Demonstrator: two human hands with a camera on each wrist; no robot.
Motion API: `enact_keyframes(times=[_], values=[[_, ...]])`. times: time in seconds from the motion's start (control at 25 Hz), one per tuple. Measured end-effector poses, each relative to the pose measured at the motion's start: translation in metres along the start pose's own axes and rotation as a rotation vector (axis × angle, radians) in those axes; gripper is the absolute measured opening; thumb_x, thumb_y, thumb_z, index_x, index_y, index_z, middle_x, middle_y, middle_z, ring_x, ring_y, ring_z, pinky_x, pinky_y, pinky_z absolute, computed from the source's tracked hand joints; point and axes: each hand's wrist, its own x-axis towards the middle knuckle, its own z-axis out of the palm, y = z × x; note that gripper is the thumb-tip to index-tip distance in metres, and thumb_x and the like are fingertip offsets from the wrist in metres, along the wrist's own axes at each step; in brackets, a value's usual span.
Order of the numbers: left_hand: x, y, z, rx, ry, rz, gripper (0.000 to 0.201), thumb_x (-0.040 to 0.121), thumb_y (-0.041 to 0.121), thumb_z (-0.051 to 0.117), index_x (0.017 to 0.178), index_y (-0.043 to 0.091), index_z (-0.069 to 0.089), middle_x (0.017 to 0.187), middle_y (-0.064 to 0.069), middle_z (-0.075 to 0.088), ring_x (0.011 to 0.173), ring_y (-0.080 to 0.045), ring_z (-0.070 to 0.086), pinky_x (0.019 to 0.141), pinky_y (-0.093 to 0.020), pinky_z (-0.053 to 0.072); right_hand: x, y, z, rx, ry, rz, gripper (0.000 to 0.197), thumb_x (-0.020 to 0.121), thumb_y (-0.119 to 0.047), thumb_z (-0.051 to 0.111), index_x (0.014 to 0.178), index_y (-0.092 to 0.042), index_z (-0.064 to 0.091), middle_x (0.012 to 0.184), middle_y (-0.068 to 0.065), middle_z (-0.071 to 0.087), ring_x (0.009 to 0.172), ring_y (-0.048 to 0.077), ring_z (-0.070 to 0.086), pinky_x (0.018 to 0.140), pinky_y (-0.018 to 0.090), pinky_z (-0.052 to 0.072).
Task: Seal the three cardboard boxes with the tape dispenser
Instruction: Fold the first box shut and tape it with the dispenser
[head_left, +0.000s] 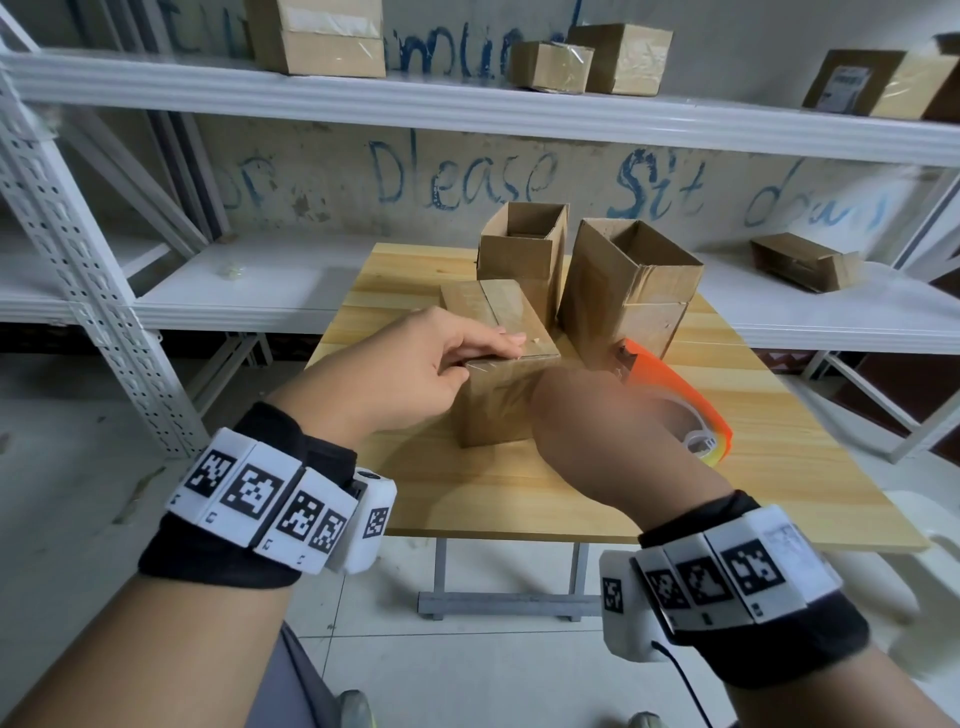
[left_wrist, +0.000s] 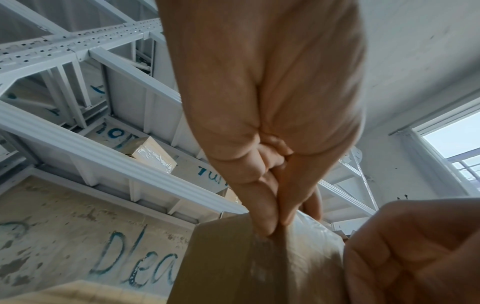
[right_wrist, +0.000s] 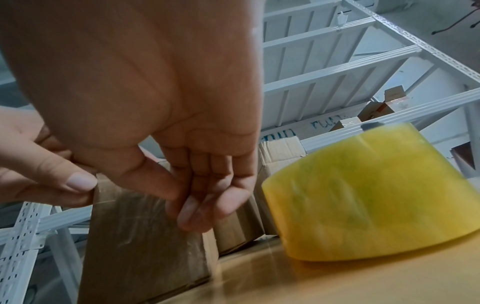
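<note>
A small closed cardboard box (head_left: 506, 317) stands mid-table, with clear tape over its top and front face. My left hand (head_left: 488, 353) presses straight fingers (left_wrist: 265, 216) on the box (left_wrist: 228, 257) at its top front edge. Blurred, my right hand (head_left: 587, 415) is at the front face; its straight fingers (right_wrist: 192, 214) touch the taped cardboard (right_wrist: 135, 236) and hold nothing. The orange tape dispenser (head_left: 675, 395) with its yellowish roll (right_wrist: 363, 195) lies on the table just right of that hand, untouched. Two open boxes (head_left: 524, 249) (head_left: 628, 280) stand behind.
The wooden table (head_left: 519, 499) has bare surface in front of the box and on its right side. White metal shelving (head_left: 467, 104) runs behind, with several taped boxes on top and one box (head_left: 805, 262) lying at right. A white chair (head_left: 924, 571) is at right.
</note>
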Motion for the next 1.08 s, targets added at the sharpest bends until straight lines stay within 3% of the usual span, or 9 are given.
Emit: enact_keyframes(times=[0.24,0.4,0.56,0.72,0.84,0.96,1.08], values=[[0.003,0.001,0.003,0.101,0.023,0.026,0.058,0.095,-0.014,0.050,0.129,0.029,0.068,0.139,0.023,0.059,0.134,0.011,0.045,0.120,-0.020,0.029,-0.006,-0.008,-0.002,0.003,0.012,0.005,0.011,0.092,-0.011,0.048,0.088,-0.020,0.050,0.086,0.000,0.059,0.076,0.017,0.059,0.071,0.029,0.055],[0.001,0.004,0.003,0.020,0.054,0.004,0.054,0.090,-0.008,0.065,0.127,0.031,0.068,0.131,0.019,0.066,0.121,0.014,0.056,0.111,-0.015,0.039,-0.009,-0.009,-0.004,0.035,0.070,0.021,0.006,0.093,-0.016,0.048,0.090,-0.019,0.052,0.088,0.001,0.061,0.077,0.018,0.059,0.070,0.031,0.055],[0.001,0.005,0.007,0.012,0.124,-0.016,0.049,0.081,0.014,0.083,0.117,0.044,0.071,0.123,0.020,0.070,0.108,0.006,0.066,0.101,-0.030,0.054,-0.009,-0.009,-0.004,0.070,0.146,0.064,0.012,0.092,-0.025,0.054,0.097,-0.015,0.057,0.089,0.000,0.062,0.078,0.015,0.058,0.069,0.032,0.055],[0.000,0.011,0.011,0.104,0.176,0.017,0.041,0.081,0.021,0.084,0.115,0.041,0.073,0.120,0.020,0.071,0.106,0.004,0.067,0.095,-0.030,0.057,-0.012,-0.011,-0.005,0.097,0.213,0.115,0.027,0.087,-0.032,0.060,0.103,-0.015,0.047,0.095,0.002,0.054,0.085,0.016,0.053,0.074,0.034,0.053],[-0.001,0.010,0.009,0.129,0.167,0.030,0.035,0.082,0.020,0.080,0.106,0.044,0.075,0.115,0.023,0.072,0.108,0.001,0.067,0.097,-0.033,0.056,-0.012,-0.008,-0.004,0.134,0.276,0.070,0.053,0.081,-0.044,0.064,0.119,-0.019,0.037,0.111,0.003,0.045,0.101,0.021,0.049,0.088,0.039,0.050],[-0.001,0.012,0.008,0.038,0.161,0.029,0.040,0.082,0.006,0.078,0.108,0.036,0.076,0.114,0.020,0.073,0.107,0.007,0.066,0.097,-0.027,0.056,-0.013,-0.006,-0.003,0.114,0.185,0.046,0.084,0.077,-0.056,0.068,0.142,-0.023,0.026,0.130,0.004,0.040,0.118,0.024,0.047,0.097,0.041,0.048],[-0.001,0.017,0.012,-0.157,0.130,0.000,0.045,0.077,0.002,0.084,0.116,0.024,0.075,0.116,0.013,0.074,0.107,0.007,0.067,0.090,-0.025,0.059,-0.012,-0.009,-0.002,0.138,0.103,0.065,0.091,0.074,-0.061,0.071,0.144,-0.026,0.026,0.132,0.002,0.043,0.116,0.021,0.049,0.092,0.036,0.049]])
